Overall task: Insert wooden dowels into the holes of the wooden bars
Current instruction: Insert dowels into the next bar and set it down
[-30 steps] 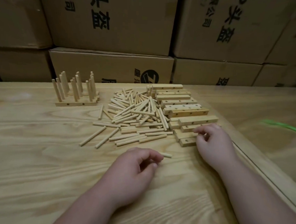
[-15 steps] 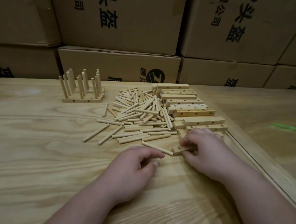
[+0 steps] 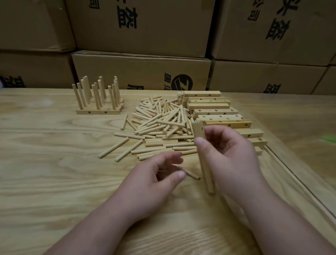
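My right hand (image 3: 229, 158) grips a wooden bar (image 3: 206, 172) that stands nearly upright, its lower end close to the table. Thumb and fingers of my left hand (image 3: 152, 176) pinch one dowel (image 3: 192, 175), which points right toward the bar's lower part. A heap of loose dowels (image 3: 163, 123) lies just beyond both hands. To its right sits a row of drilled bars (image 3: 217, 112). At the far left stand finished bars with upright dowels (image 3: 98, 100).
The wooden table (image 3: 47, 170) has a raised edge strip (image 3: 302, 185) running along my right. Stacked cardboard boxes (image 3: 140, 69) wall off the far side. A green strip (image 3: 333, 139) lies on the surface at the far right.
My right hand has lifted a bar off the near end of the row and turned it upright. My left hand has picked up a dowel from the table.
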A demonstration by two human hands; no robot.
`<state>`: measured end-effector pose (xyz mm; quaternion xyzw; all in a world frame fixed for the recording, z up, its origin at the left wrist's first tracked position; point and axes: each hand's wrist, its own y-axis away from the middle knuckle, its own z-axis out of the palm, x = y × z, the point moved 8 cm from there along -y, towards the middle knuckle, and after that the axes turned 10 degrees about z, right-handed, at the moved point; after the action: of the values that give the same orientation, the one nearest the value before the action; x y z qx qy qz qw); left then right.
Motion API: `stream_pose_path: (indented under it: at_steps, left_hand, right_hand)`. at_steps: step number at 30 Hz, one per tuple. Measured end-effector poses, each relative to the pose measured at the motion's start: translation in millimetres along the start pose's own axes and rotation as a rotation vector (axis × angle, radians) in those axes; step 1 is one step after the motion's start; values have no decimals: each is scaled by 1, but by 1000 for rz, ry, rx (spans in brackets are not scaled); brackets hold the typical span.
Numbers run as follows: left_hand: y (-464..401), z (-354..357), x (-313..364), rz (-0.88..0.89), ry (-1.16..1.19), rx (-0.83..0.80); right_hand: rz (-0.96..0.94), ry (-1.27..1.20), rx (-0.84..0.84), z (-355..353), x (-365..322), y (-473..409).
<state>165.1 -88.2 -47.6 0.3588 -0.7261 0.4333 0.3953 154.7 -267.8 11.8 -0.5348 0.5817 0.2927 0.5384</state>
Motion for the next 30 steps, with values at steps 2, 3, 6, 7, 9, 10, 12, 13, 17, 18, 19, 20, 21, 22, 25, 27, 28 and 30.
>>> stream_pose_path:
  at_steps: [2, 3, 6, 7, 9, 10, 12, 13, 17, 18, 19, 20, 21, 22, 25, 27, 28, 30]
  left_hand:
    - [-1, -3, -3, -16, 101, 38]
    - [-2, -4, -4, -28, 152, 54]
    - [-3, -5, -4, -15, 181, 69]
    - [-4, -5, -3, -10, 187, 76]
    - [-5, -6, -4, -20, 242, 115]
    - [-5, -8, -7, -40, 283, 149]
    - [-6, -14, -11, -83, 357, 231]
    - [-6, -18, -13, -101, 407, 272]
    - [-8, -28, -20, -209, 688, 415]
    - [-7, -30, -22, -229, 758, 447]
    - [-7, -33, -22, -241, 811, 464]
    - [-6, -34, -23, -253, 842, 469]
    - [-5, -35, -24, -265, 856, 468]
    - [-5, -35, -25, -274, 860, 470]
    - [-5, -36, -24, -262, 814, 481]
    - [-6, -35, -24, -242, 761, 464]
    - [-6, -35, -24, -232, 742, 452]
    - [-6, -36, -23, -208, 724, 428]
  right_hand:
    - [18, -145, -38, 16, 1, 5]
    - [29, -176, -61, 23, 2, 7]
    - [71, -166, -110, 40, 12, 6]
    - [82, -159, -126, 44, 15, 6]
    - [72, -150, -150, 49, 17, 6]
    - [51, -131, -149, 51, 17, 6]
    - [6, -84, -135, 50, 16, 6]
    - [-8, -49, -133, 49, 16, 7]
    - [-38, 369, -178, 47, 27, 5]
    - [-17, 490, -213, 49, 33, 5]
    - [2, 581, -248, 51, 37, 5]
    - [9, 642, -269, 53, 38, 6]
    - [1, 686, -273, 55, 37, 6]
    - [-16, 715, -268, 56, 35, 5]
    - [-34, 735, -245, 57, 33, 1]
    - [-26, 696, -222, 56, 35, -1]
    - [-17, 653, -199, 54, 36, -2]
    - [12, 524, -146, 48, 35, -3]
